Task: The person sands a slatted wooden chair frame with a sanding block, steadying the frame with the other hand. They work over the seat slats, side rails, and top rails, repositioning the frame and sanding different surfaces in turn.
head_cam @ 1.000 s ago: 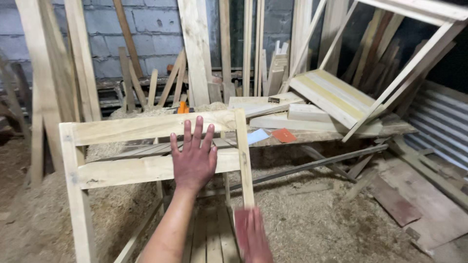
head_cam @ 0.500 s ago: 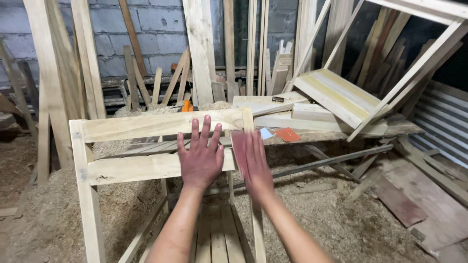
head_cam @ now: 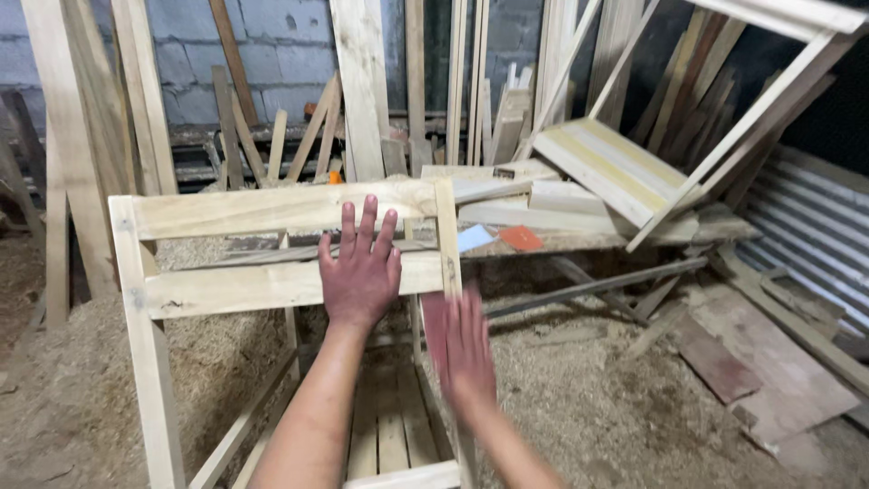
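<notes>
A pale wooden frame [head_cam: 272, 244] stands on the sawdust floor [head_cam: 579, 407], built of two flat rails between square uprights, with slats showing low inside it. Planks [head_cam: 362, 91] lean against the block wall [head_cam: 272, 45] behind; open sawdust lies to the frame's left and right. The left hand [head_cam: 360, 267] is spread flat, fingers up, pressed on the lower rail [head_cam: 226, 288] near the right upright [head_cam: 447, 235]. The right hand [head_cam: 460, 342], blurred, is open and holds nothing, just beside that upright, lower down. The two hands are apart. Farther right, a worktop [head_cam: 579, 231] carries boards and a tilted frame [head_cam: 634, 163].
</notes>
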Demonstrator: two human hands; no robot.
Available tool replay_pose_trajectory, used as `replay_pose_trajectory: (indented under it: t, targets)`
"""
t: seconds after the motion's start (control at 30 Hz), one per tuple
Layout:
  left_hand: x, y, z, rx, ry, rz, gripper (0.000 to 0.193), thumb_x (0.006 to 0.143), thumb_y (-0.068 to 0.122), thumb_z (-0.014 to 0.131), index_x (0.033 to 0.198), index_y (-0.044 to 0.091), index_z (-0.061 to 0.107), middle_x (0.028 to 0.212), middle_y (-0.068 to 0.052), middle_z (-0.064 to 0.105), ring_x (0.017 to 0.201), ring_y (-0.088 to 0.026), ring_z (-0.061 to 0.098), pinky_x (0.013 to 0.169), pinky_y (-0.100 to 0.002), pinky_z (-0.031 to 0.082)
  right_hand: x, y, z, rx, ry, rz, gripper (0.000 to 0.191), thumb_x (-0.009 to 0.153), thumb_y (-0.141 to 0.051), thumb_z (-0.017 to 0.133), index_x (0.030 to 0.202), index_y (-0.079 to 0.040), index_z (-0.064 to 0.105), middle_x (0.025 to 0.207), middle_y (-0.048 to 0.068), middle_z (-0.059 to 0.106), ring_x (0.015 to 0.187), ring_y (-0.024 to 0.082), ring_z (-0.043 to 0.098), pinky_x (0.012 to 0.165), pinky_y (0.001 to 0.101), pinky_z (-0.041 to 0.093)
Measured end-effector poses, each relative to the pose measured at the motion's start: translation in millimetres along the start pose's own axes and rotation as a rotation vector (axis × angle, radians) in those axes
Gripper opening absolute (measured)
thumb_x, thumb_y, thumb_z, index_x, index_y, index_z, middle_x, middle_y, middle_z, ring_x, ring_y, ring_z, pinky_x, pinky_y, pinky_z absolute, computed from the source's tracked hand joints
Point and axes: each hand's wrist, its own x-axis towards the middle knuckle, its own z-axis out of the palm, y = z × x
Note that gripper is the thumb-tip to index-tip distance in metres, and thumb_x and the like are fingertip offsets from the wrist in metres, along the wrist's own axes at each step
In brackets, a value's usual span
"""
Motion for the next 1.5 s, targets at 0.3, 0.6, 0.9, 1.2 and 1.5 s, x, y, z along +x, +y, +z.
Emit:
replay_pose_trajectory:
  t: [0.3,0.6,0.9,1.2,1.5]
  targets:
    - [-35,-4,-5,-0.021,0.029,0.099,0.055,0.105,0.043,0.045,0.157,0.026,0.045,0.169,0.003,0.031,0.152,-0.023,0.032,0.125,-0.049,0.02,-81,-15,-33,-0.61,-0.192,-0.093,0.088,0.084,-0.004,0.06,0.16,-0.007,0.014,0.169,0.012,0.007,0.154,0.03,0.005,0.124,0.0533,0.008]
    - [-32,-8,-27,-0.172,-0.092,0.088,0.052,0.101,0.04,0.05,0.15,0.023,0.049,0.152,-0.001,0.05,0.132,-0.024,0.048,0.118,-0.045,0.028,3,-16,-21,-0.045,0.1,-0.012,0.084,0.081,0.001,0.056,0.159,-0.005,0.027,0.169,0.015,0.021,0.158,0.034,0.012,0.126,0.0583,0.011]
    - [-34,-13,-27,-0.151,-0.045,0.14,0.053,0.097,0.038,0.054,0.147,0.023,0.05,0.146,-0.002,0.053,0.132,-0.024,0.048,0.117,-0.045,0.029,-36,-52,-42,0.791,0.097,0.661,0.059,0.103,-0.005,0.036,0.16,-0.019,0.031,0.17,0.004,0.028,0.159,0.025,0.024,0.128,0.0392,0.016]
    - [-30,-18,-22,-0.119,-0.003,0.18,0.054,0.094,0.038,0.057,0.145,0.019,0.054,0.141,-0.006,0.055,0.125,-0.026,0.05,0.113,-0.047,0.032,173,-21,-48,-0.03,0.042,0.148,0.088,0.08,0.0,0.054,0.159,-0.013,0.018,0.172,0.008,0.008,0.154,0.032,0.001,0.122,0.0571,0.001]
    - [-28,-18,-17,-0.16,0.053,0.137,0.053,0.092,0.037,0.058,0.142,0.021,0.055,0.14,-0.005,0.056,0.126,-0.028,0.05,0.114,-0.049,0.033,86,-52,-47,-0.132,-0.064,0.245,0.103,0.072,-0.001,0.06,0.165,-0.021,0.019,0.171,-0.002,0.01,0.158,0.024,0.006,0.125,0.0564,-0.001]
